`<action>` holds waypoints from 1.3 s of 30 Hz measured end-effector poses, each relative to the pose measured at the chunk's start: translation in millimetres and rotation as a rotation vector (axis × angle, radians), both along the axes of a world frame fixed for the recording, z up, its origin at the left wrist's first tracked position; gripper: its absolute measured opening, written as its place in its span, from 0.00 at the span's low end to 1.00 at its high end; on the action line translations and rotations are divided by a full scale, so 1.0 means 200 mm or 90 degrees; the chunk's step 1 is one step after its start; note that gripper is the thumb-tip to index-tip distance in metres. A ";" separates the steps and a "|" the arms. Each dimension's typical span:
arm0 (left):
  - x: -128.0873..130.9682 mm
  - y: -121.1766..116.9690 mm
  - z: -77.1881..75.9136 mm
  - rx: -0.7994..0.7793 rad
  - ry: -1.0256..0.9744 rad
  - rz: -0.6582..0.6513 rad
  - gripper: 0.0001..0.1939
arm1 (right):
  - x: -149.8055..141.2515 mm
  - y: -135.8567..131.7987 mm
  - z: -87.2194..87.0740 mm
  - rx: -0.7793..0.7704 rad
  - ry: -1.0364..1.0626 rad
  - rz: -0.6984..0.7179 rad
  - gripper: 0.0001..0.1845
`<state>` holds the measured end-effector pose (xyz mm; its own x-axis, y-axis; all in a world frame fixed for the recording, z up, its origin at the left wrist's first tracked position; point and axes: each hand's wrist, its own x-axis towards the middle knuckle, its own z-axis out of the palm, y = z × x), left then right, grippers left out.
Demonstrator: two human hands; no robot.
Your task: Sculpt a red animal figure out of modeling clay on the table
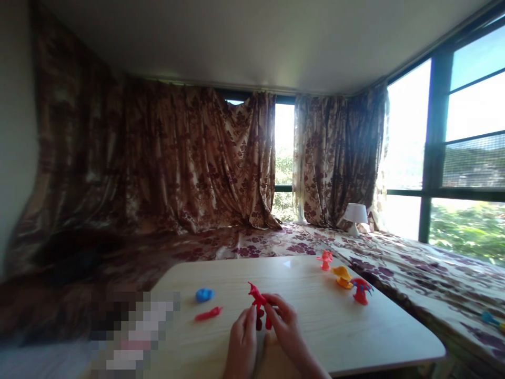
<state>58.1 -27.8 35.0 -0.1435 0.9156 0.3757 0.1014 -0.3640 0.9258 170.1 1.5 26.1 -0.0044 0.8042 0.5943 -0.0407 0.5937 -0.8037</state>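
Over the front middle of the table, a red toy figure with pointed tips on its head is held upright between my two hands. My left hand grips its lower left side with closed fingers. On the other side, my right hand pinches it with thumb and forefinger. Parts of the figure are covered by my fingers. Left of my hands lie a blue rounded toy piece and a long red toy piece.
Along the table's right side stand a light red toy figure, a yellow-orange toy and a red toy with blue parts. Behind is a flower-patterned cover with a white lamp. A pixelated patch hides the lower left.
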 end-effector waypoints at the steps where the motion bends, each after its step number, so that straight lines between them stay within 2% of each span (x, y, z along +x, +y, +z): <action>1: 0.00 0.00 0.00 0.003 0.003 -0.006 0.23 | 0.00 0.00 0.00 -0.002 -0.005 0.005 0.14; 8: 0.00 0.01 -0.01 -0.011 -0.014 -0.002 0.22 | 0.00 -0.01 0.01 -0.020 -0.026 0.024 0.15; 13: -0.01 0.01 -0.01 -0.020 -0.015 0.019 0.24 | 0.02 0.02 -0.01 -0.060 0.066 -0.028 0.16; 17: -0.01 0.01 -0.02 -0.013 0.001 -0.007 0.20 | 0.03 0.04 -0.02 -0.073 0.087 -0.031 0.17; 25: 0.00 0.00 -0.01 -0.011 -0.043 -0.062 0.15 | 0.02 0.03 -0.01 -0.092 0.080 -0.001 0.18; 32: 0.00 0.02 -0.02 -0.020 -0.047 -0.015 0.16 | 0.02 0.01 -0.01 -0.089 0.046 0.015 0.17; 39: -0.01 0.01 -0.02 -0.023 -0.035 -0.022 0.16 | 0.02 0.03 -0.03 -0.085 0.063 -0.016 0.18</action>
